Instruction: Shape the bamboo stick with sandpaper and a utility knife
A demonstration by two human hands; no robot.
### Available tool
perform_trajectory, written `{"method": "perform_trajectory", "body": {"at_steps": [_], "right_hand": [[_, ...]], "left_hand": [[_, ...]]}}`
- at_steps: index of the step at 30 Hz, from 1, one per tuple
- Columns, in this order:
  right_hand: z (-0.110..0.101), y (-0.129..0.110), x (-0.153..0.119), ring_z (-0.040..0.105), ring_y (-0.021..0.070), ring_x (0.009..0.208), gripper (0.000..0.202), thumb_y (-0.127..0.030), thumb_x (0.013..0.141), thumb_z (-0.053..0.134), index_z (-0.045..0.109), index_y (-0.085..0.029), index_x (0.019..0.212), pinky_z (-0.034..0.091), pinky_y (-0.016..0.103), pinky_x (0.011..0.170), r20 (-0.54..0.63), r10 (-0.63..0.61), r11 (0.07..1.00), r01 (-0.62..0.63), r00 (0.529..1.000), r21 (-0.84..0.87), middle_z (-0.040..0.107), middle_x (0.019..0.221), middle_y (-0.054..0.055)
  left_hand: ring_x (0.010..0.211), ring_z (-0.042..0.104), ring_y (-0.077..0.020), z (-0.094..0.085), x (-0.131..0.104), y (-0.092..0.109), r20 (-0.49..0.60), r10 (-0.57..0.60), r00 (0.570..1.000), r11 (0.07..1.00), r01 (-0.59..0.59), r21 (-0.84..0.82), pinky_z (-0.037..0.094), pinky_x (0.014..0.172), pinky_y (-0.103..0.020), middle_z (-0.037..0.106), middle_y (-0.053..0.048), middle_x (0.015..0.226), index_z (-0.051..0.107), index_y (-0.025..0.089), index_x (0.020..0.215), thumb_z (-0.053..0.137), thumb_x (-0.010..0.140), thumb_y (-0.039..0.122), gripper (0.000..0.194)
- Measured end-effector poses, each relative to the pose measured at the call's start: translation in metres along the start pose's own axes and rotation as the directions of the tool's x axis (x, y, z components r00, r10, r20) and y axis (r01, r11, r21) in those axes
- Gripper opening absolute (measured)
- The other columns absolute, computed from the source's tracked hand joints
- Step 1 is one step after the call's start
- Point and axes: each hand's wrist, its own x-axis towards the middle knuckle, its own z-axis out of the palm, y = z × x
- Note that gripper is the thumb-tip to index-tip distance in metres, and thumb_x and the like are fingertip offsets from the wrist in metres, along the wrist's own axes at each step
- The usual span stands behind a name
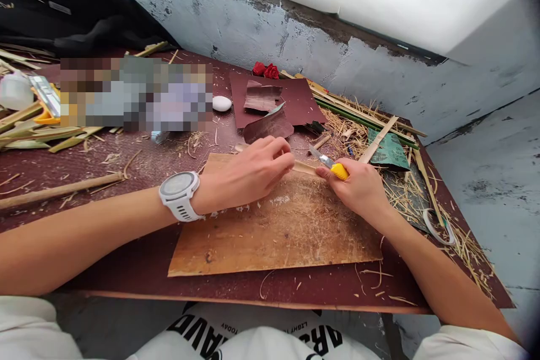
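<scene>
My left hand [265,169], with a white watch on its wrist, is closed over a thin, pale wooden strip [306,168]. One end of the strip shows past the fingers towards the right; its middle is hidden under the hand. My right hand [360,185] is wrapped round a yellow utility knife [340,171], its metal blade bare and pointing up to the left. The right thumb lies at the strip's right end. Below both hands is a worn wooden board [270,236], dusted with fine shavings, on the dark red table [139,270].
Curled sandpaper pieces [270,124] lie behind the board, near a white egg-shaped object [221,103] and red flowers [270,71]. Bamboo strips, shavings, green sandpaper [390,149] and a tape roll [439,228] cover the right side. A thin stick [63,190] lies left. A wall bounds the back.
</scene>
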Motion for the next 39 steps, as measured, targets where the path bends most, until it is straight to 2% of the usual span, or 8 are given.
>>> {"method": "perform_trajectory", "body": {"at_steps": [4,8,14,19,23,28,32,39], "right_hand": [[-0.005,0.002,0.004,0.035,0.0124,0.052,0.065,-0.082,0.085,0.063,0.054,-0.021,0.063,0.024,0.030,0.051,0.044,0.140,0.937,-0.146,0.989,0.318,0.043,0.054,-0.003],[-0.008,-0.008,-0.004,0.036,0.0111,0.051,0.055,-0.073,0.086,0.070,0.067,-0.019,0.080,0.027,0.028,0.048,0.213,0.130,0.708,-0.241,0.968,0.664,0.047,0.059,-0.004],[-0.007,-0.036,-0.025,0.037,0.0104,0.057,0.042,-0.059,0.091,0.073,0.069,-0.019,0.084,0.028,0.027,0.053,0.270,-0.014,0.676,-0.190,0.963,0.712,0.048,0.063,-0.004],[-0.003,-0.036,-0.027,0.039,0.0102,0.054,0.037,-0.057,0.093,0.073,0.069,-0.020,0.091,0.030,0.027,0.052,0.194,0.045,0.598,-0.182,0.980,0.780,0.050,0.065,-0.004],[-0.001,-0.024,-0.022,0.041,0.0107,0.055,0.040,-0.061,0.098,0.064,0.065,-0.021,0.097,0.032,0.028,0.052,-0.024,0.092,0.574,-0.033,0.996,0.818,0.055,0.075,-0.001],[-0.008,-0.006,-0.015,0.040,0.0111,0.049,0.042,-0.058,0.103,0.053,0.058,-0.020,0.085,0.027,0.028,0.050,-0.355,-0.206,0.906,0.315,0.912,0.283,0.045,0.060,-0.005],[-0.014,0.002,-0.010,0.044,0.0125,0.048,0.048,-0.059,0.098,0.059,0.054,-0.020,0.072,0.024,0.029,0.049,-0.384,-0.474,0.879,0.397,0.792,-0.264,0.051,0.056,-0.001],[-0.027,-0.007,-0.012,0.044,0.0124,0.046,0.053,-0.062,0.097,0.060,0.052,-0.020,0.066,0.021,0.030,0.048,-0.387,-0.535,0.814,0.336,0.751,-0.474,0.051,0.052,-0.001]], "left_hand": [[0.095,0.063,-0.0266,-0.004,-0.002,0.002,-0.106,0.136,0.985,0.988,-0.127,0.094,0.051,0.085,-0.042,0.072,-0.013,0.102,0.069,0.018,0.094,0.057,0.105,0.026,0.018],[0.064,0.064,-0.0173,-0.005,0.000,0.014,0.011,-0.122,0.992,0.950,0.120,-0.289,0.050,0.060,-0.029,0.074,-0.006,0.077,0.076,0.015,0.103,0.065,0.103,0.042,0.029],[0.100,0.077,-0.0237,-0.010,0.006,0.035,0.147,-0.328,0.933,0.460,0.294,-0.838,0.063,0.080,-0.028,0.077,-0.011,0.125,0.081,0.016,0.111,0.071,0.098,0.034,0.024],[0.102,0.076,-0.0235,-0.004,0.008,0.032,0.146,-0.460,0.876,0.214,0.269,-0.939,0.063,0.091,-0.034,0.080,-0.011,0.107,0.073,0.011,0.112,0.070,0.100,0.030,0.023],[0.075,0.073,-0.0159,-0.003,0.008,0.025,0.120,-0.516,0.848,0.280,0.300,-0.912,0.058,0.062,-0.023,0.069,-0.002,0.079,0.066,0.012,0.106,0.063,0.104,0.033,0.022],[0.047,0.047,-0.0067,-0.007,0.007,0.027,0.145,-0.494,0.857,0.449,0.394,-0.802,0.034,0.041,-0.019,0.053,0.005,0.065,0.062,0.016,0.095,0.054,0.108,0.034,0.024],[0.048,0.045,-0.0071,-0.008,0.005,0.024,0.063,-0.460,0.885,0.661,0.389,-0.642,0.032,0.043,-0.021,0.058,0.004,0.067,0.069,0.018,0.105,0.052,0.110,0.037,0.026],[0.053,0.056,-0.0119,-0.011,-0.002,0.029,-0.117,-0.320,0.940,0.933,0.291,-0.213,0.032,0.053,-0.027,0.067,0.005,0.068,0.070,0.021,0.118,0.053,0.110,0.034,0.023]]}}
